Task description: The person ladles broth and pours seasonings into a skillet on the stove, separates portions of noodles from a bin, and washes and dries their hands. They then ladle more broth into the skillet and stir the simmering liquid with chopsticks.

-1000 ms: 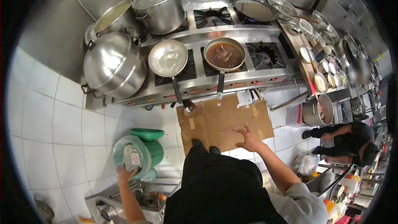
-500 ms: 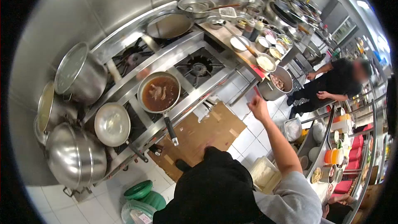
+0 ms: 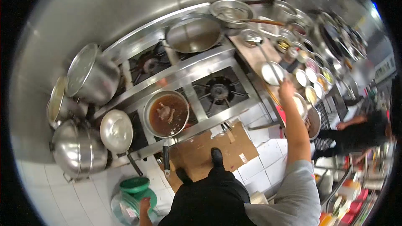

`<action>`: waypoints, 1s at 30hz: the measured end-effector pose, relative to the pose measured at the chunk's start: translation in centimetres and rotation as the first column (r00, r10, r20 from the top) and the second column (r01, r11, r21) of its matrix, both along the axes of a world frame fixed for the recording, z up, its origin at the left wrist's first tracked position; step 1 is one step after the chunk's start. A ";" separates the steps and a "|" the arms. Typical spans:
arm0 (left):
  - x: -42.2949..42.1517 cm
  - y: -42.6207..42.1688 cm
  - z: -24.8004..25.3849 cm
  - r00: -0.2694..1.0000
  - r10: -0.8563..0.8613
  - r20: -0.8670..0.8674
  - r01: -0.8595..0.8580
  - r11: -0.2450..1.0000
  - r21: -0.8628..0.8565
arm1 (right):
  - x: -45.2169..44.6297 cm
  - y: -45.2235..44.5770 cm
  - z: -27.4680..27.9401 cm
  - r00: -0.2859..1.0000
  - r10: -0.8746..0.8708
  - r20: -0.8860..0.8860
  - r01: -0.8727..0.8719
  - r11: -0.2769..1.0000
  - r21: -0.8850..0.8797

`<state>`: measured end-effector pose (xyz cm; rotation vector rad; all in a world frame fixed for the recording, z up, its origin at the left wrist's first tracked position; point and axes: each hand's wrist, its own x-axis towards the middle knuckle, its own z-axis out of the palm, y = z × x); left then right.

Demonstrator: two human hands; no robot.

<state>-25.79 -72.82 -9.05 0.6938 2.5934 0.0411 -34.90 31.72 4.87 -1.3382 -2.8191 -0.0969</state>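
Note:
My right hand (image 3: 287,90) is closed around the handle end of a long-handled ladle (image 3: 268,60). The ladle's far end reaches to a metal bowl (image 3: 251,37) on the side board, and its shaft crosses over a bowl of white contents (image 3: 272,73). Low at my side hangs my left hand (image 3: 144,204), above the green plastic tubs (image 3: 135,185); its fingers are too small and blurred to read. On the front burner sits a frying pan (image 3: 166,114) with brown liquid and pieces of meat, its black handle (image 3: 166,159) pointing toward me.
An empty pan (image 3: 116,132) stands at the left front, beside large pots (image 3: 93,75) and a domed steel vessel (image 3: 78,148). A wok (image 3: 194,35) rests at the back. Several ingredient bowls crowd the right. Another person (image 3: 360,129) stands at far right. Cardboard (image 3: 201,150) covers the floor.
My right hand has moved up and forward onto the ladle's handle. My left hand has come into view at the lower left. The view has shifted, and the other person appears further right.

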 end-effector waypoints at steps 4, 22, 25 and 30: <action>4.8 3.0 0.9 0.425 0.807 0.411 -0.827 0.530 -0.186 | -1.0 4.2 -4.5 0.996 -0.013 0.085 0.012 1.000 0.005; -22.0 10.1 -0.3 0.418 0.753 0.508 -0.848 0.123 0.516 | 2.0 -22.3 11.3 0.883 0.115 -0.456 -0.326 0.848 -0.417; -25.1 10.2 -0.4 0.466 0.566 0.681 -0.856 0.094 0.508 | -3.0 -33.1 15.1 0.699 0.093 -0.709 -0.618 0.577 -0.534; -25.0 8.9 4.2 0.335 0.423 0.842 -0.926 -0.019 0.378 | -15.5 -54.1 28.4 0.631 0.297 -0.717 -0.771 0.339 -0.539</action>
